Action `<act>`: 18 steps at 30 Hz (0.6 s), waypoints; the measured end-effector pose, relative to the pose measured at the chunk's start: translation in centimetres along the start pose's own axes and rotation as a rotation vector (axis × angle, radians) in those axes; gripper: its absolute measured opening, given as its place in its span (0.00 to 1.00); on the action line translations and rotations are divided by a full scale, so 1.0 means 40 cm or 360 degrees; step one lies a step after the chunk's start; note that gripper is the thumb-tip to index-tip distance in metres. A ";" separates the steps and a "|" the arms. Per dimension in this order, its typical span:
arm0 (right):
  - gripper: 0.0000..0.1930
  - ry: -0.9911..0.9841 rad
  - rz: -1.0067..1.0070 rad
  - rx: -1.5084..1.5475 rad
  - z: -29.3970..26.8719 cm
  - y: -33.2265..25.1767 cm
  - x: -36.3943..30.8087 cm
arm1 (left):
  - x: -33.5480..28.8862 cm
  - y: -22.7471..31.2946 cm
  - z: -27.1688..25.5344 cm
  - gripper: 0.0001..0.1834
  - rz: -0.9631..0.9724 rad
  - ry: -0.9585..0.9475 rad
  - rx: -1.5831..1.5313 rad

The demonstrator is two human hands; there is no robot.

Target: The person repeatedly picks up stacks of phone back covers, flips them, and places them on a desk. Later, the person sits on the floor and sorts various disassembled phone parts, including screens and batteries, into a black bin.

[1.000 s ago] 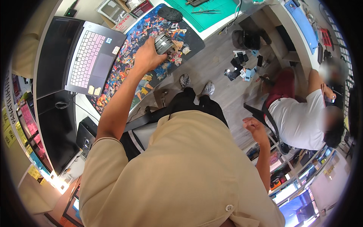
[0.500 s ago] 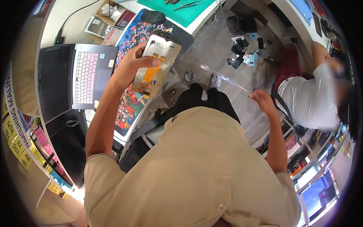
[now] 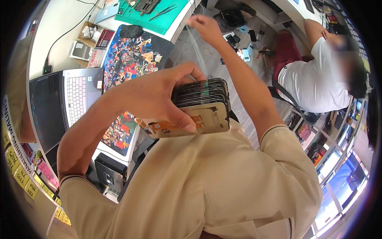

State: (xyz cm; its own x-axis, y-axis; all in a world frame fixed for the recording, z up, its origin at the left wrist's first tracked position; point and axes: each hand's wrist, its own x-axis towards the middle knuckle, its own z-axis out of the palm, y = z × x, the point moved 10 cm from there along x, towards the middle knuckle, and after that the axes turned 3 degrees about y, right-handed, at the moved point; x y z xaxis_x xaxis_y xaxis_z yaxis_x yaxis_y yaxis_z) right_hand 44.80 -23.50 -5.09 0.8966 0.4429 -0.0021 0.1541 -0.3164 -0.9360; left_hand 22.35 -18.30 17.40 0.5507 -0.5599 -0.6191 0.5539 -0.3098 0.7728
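My left hand (image 3: 159,91) grips a thick stack of thin phone screens (image 3: 209,116) in front of my chest. Its thumb lies across the near face, where orange ribbon parts show, and its fingers go over the far side. A clear strip of tape (image 3: 195,47) stretches up from the stack's top edge. At the strip's upper end my right hand (image 3: 205,28) is raised beyond the stack, fingertips pinched together on the tape. A small green mark shows on the stack's edges near the tape.
On the desk to the left are a laptop (image 3: 81,89), a patterned desk mat (image 3: 133,53), a black mouse (image 3: 131,31) and a green work mat (image 3: 171,22) with tweezers. Several phones (image 3: 246,54) lie on the floor. A seated person in white (image 3: 312,85) is at the right.
My left hand has brought the stack right and closer to my chest, turning its layered edge up. My right hand has swung from the right to far centre, with the tape now along the stack.
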 end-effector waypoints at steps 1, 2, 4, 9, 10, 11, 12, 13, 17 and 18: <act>0.21 0.0078 -0.0066 0.0044 -0.023 -0.045 0.037 | 0.014 0.001 -0.010 0.48 -0.0007 0.0053 0.0076; 0.20 0.0155 -0.0131 0.0087 -0.048 -0.088 0.070 | 0.029 0.007 -0.016 0.47 0.0037 0.0097 0.0132; 0.18 0.0212 -0.0095 0.0212 -0.089 -0.139 0.125 | 0.057 0.021 -0.030 0.46 0.0130 0.0154 0.0261; 0.13 0.0510 -0.0633 0.0481 -0.227 -0.296 0.176 | 0.106 0.026 -0.041 0.50 0.0103 0.0145 0.0366; 0.12 0.0542 -0.0665 0.0476 -0.252 -0.305 0.180 | 0.114 0.030 -0.042 0.51 0.0100 0.0147 0.0387; 0.12 0.0573 -0.0696 0.0470 -0.273 -0.311 0.182 | 0.120 0.032 -0.043 0.51 0.0076 0.0154 0.0355; 0.11 0.0601 -0.0727 0.0465 -0.291 -0.318 0.182 | 0.124 0.033 -0.042 0.51 0.0050 0.0162 0.0322; 0.10 0.0616 -0.0729 0.0503 -0.305 -0.321 0.184 | 0.128 0.035 -0.043 0.50 0.0024 0.0174 0.0288; 0.08 0.0606 -0.0719 0.0917 -0.342 -0.366 0.190 | 0.151 0.061 -0.030 0.47 0.0029 0.0148 0.0178; 0.07 0.0586 -0.0710 0.1082 -0.351 -0.384 0.191 | 0.157 0.052 -0.029 0.46 -0.0064 0.0137 0.0202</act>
State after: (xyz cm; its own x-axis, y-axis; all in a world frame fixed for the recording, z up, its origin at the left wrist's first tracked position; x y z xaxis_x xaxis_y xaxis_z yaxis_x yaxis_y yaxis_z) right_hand 55.11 -27.03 14.21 0.9066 0.0714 0.4160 0.3459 0.4390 -0.8292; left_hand 27.70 -21.57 14.94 0.5841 -0.4791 -0.6552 0.4960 -0.4283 0.7554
